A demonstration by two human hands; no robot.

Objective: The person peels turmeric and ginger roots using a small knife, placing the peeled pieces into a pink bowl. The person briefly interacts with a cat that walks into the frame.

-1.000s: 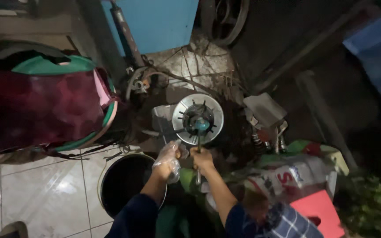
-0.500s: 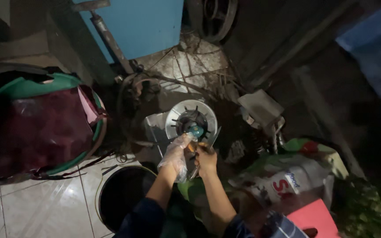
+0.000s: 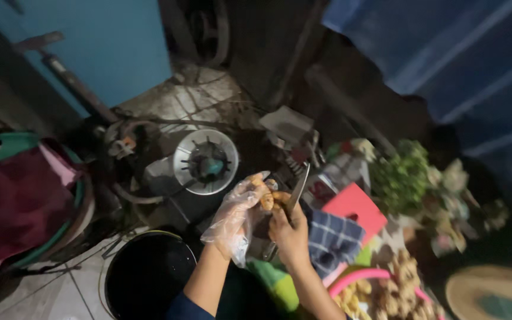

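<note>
The left hand (image 3: 236,216), in a clear plastic glove, gripped a yellow root (image 3: 266,198). The right hand (image 3: 290,231) closed around a knife (image 3: 296,191) touching it. A red square board (image 3: 354,212) lay just right.

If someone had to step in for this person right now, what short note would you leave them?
Left hand: in a clear plastic glove, holding a yellowish root.
Right hand: bare, gripping a knife, blade up against the root.
Below the hands: a black bucket. At right: a pink basin of similar roots and a red cutting board.
Done: cannot tell how far the root is scraped.
Left: the roots in the basin look untrimmed.
</note>
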